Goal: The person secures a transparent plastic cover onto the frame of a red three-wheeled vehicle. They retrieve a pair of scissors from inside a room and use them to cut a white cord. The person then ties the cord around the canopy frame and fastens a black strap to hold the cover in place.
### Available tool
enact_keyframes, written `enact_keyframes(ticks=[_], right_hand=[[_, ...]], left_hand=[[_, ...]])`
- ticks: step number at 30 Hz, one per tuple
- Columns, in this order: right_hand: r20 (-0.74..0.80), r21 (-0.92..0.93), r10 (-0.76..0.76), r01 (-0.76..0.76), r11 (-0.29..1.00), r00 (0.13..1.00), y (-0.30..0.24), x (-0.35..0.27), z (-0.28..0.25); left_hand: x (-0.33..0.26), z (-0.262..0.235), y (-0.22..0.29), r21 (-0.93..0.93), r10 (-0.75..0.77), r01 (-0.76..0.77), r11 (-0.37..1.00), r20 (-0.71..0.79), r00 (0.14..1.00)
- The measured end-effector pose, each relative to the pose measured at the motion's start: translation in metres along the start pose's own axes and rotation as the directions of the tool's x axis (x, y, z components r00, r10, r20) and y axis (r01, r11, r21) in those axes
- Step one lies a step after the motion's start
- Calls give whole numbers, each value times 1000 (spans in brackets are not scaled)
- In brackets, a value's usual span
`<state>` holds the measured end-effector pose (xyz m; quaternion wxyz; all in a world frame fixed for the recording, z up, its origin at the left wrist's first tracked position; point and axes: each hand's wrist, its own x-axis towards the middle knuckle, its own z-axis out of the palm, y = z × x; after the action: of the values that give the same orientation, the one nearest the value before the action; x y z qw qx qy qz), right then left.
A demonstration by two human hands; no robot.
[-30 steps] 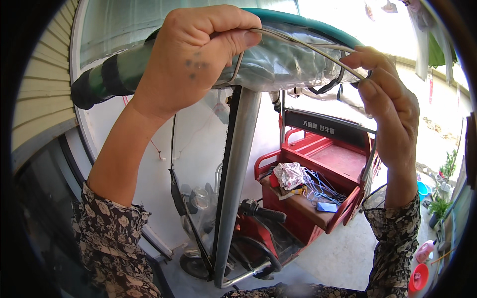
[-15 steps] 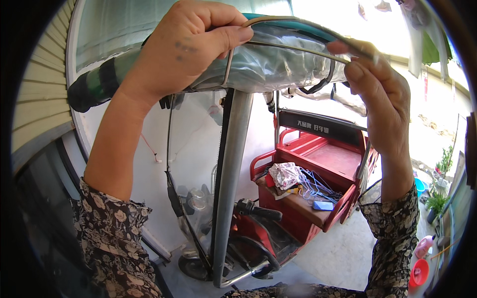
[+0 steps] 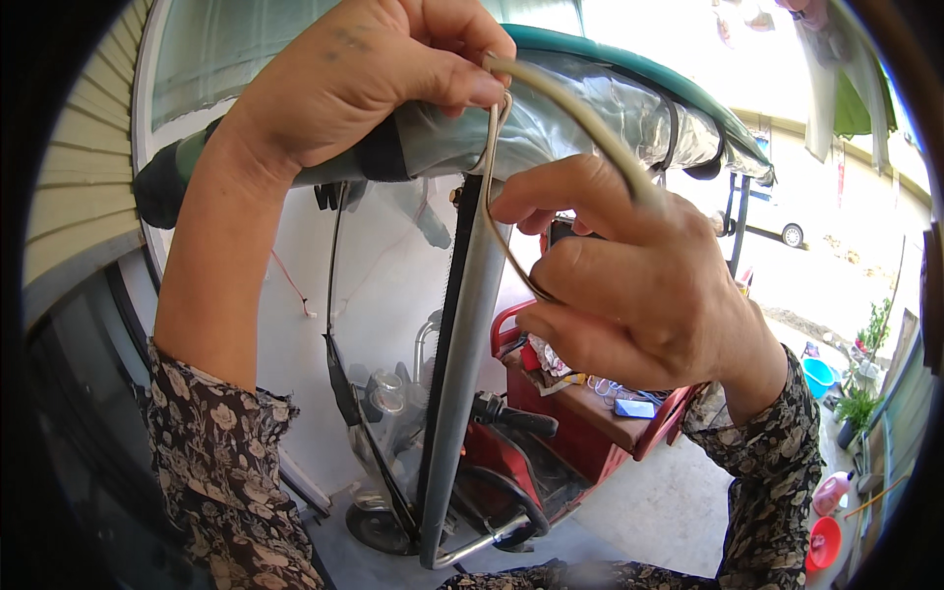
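While the left hand (image 3: 364, 79) pinches the wire (image 3: 501, 187) on top of the canopy roll (image 3: 580, 118), the right hand (image 3: 629, 285) grips its loop just below, not yet tied.

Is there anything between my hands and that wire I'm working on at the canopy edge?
Nothing visible does. The left hand pinches the pale wire against the rolled canopy edge with thumb and fingers, and the right hand grips the same wire directly, lower down beside the grey frame post.

The concrete ground (image 3: 678, 492) carries a red tricycle (image 3: 580, 442), a blue basin (image 3: 818, 375) and red tubs (image 3: 824, 543).
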<state>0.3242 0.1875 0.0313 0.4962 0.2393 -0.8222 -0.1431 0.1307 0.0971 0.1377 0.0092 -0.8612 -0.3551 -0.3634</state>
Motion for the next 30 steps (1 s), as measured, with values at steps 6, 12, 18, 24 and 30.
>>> enact_keyframes(ticks=[6,12,18,24,30], right_hand=[[-83,435,596,-509,742,798,28,15,-4],[-132,588,623,-445,675,771,42,39,22],[-12,591,670,-535,604,742,50,42,21],[50,709,718,-531,464,695,51,42,23],[74,759,674,-480,440,735,55,37,19]], left_hand=[[-8,-2,-2,158,74,-70,985,-24,997],[-11,10,-7,260,214,-175,950,-133,968],[-12,30,-15,586,480,-280,760,-217,850],[-11,28,-15,709,576,-315,631,-155,803],[-9,29,-14,748,602,-312,586,-144,785]])
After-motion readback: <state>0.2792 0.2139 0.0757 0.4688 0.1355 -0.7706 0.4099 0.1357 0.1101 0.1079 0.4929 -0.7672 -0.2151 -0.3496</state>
